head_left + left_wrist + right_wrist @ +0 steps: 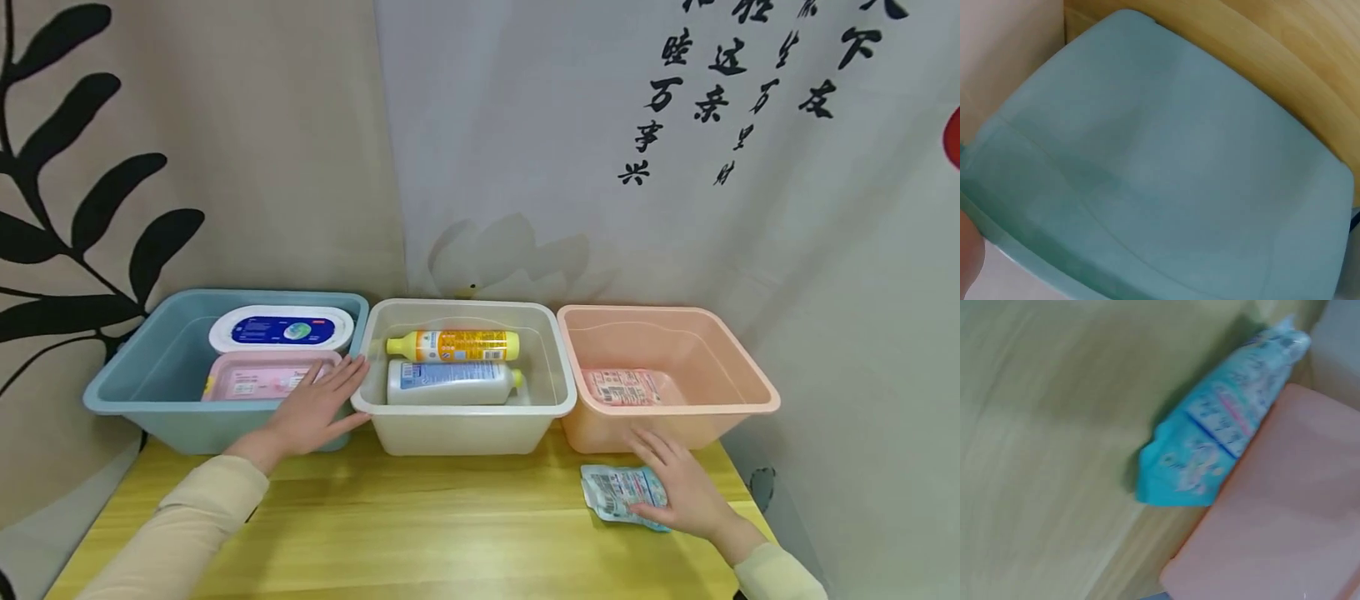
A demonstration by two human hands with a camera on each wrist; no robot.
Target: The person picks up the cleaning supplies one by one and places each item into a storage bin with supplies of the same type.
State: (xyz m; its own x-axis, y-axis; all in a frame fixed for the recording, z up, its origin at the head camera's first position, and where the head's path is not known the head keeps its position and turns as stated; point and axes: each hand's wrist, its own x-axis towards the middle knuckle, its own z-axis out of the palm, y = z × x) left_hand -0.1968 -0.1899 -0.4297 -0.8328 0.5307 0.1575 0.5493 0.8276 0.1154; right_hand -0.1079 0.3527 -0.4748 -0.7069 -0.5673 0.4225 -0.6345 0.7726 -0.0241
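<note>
We see a light-blue packet [611, 490] lying on the wooden table [450, 525], in front of the peach bin [600, 432]. The right hand [678, 492] is over its right end, fingers extended toward the bin's front wall and thumb apart, overlapping the packet; we cannot tell whether it touches. The left hand [318, 410] is spread over the front right corner of the blue bin [187, 429], its fingertips at the left rim of the white bin [472, 435].

In the blue bin we find a white container [281, 320] with a dark-blue label behind a pink pack [258, 382]. The white bin holds a yellow bottle [465, 345] and, nearer us, a white bottle [450, 390], both on their sides. A pink packet [622, 387] lies inside the peach bin. Behind, we see cloth [525, 100] printed with black characters.
</note>
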